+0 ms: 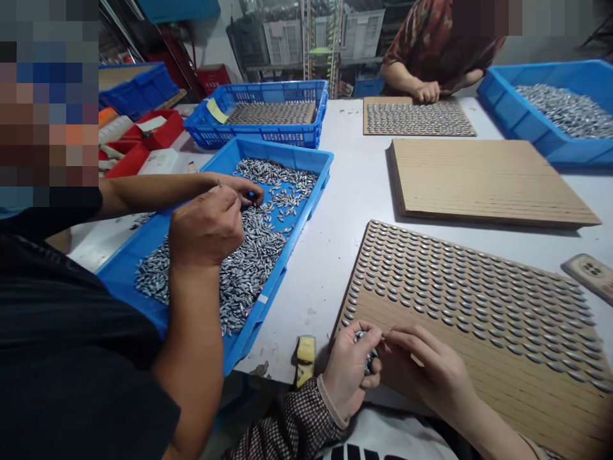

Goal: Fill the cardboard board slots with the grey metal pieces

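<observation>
My left hand (348,367) is closed round a small bunch of silver, spindle-shaped metal pieces (368,359), with some showing between thumb and fingers. Close beside its thumb, my right hand (431,367) has its fingertips pinched together; what they hold, if anything, is too small to make out. Both hands are over the near left edge of a brown board (407,319). Rows of the same silver pieces (460,281) cover the board's far part, while its near part shows bare, lined surface.
At left a co-worker's hands (208,223) are over a blue tray (292,268) of loose pieces. Across the table, another person's hand (426,91) touches a filled board (416,121). A board stack (483,182), blue bin (536,137), yellow object (305,358) and beige object (591,275) lie around.
</observation>
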`<move>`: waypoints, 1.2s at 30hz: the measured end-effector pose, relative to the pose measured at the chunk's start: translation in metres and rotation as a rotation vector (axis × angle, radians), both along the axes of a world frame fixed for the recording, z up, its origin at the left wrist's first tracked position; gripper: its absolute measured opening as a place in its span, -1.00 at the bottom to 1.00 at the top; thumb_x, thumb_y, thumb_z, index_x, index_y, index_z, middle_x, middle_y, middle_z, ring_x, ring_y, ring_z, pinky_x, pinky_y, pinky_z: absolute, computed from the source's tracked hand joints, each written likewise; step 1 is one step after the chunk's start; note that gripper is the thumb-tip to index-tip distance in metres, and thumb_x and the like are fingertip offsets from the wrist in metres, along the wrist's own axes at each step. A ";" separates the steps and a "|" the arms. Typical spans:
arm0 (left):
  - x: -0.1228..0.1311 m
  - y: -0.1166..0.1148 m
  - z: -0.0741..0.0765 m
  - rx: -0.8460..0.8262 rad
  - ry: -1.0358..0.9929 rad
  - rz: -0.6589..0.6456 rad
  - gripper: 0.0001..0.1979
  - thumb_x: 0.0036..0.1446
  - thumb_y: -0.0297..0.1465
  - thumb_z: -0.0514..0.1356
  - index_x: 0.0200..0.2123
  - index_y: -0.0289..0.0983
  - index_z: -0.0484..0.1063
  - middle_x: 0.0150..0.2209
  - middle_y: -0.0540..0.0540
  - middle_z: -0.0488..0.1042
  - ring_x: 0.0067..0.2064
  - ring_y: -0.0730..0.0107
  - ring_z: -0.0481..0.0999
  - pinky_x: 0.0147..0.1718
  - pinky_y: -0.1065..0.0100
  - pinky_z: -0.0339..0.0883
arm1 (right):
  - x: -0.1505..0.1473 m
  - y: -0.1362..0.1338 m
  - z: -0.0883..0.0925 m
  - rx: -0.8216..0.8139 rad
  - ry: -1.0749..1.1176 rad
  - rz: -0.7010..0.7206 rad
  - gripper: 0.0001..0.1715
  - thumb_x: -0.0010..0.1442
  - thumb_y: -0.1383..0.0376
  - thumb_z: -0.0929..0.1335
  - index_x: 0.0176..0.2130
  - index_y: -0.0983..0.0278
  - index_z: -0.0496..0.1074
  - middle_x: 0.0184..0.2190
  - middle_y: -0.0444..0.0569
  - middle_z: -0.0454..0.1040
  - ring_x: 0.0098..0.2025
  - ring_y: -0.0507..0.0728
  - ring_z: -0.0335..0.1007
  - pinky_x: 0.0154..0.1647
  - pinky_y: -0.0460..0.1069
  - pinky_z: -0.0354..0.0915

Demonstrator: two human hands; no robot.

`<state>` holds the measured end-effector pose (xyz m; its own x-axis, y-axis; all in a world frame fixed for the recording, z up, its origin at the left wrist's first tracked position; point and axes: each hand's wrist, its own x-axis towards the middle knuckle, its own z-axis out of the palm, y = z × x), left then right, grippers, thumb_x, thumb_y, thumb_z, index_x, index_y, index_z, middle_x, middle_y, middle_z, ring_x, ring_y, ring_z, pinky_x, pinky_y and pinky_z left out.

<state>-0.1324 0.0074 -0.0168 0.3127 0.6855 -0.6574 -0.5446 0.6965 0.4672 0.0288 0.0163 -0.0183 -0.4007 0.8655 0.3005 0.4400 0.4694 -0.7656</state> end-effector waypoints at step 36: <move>-0.002 -0.010 0.009 -0.102 -0.100 0.098 -0.71 0.07 -0.33 0.08 -0.12 -0.29 0.36 -0.46 0.01 0.35 -0.62 0.62 0.22 -0.73 0.53 -0.24 | -0.014 0.034 -0.011 -0.088 -0.143 -0.171 -0.78 0.32 0.25 0.25 -0.13 0.24 0.45 -0.22 0.03 0.46 -0.23 0.12 0.43 -0.29 -0.02 0.37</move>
<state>-0.1346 -0.0026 -0.0075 0.3153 0.6473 -0.6940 -0.6522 0.6790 0.3369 0.0146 0.0506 -0.0288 -0.2794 0.9447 0.1718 0.6143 0.3134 -0.7242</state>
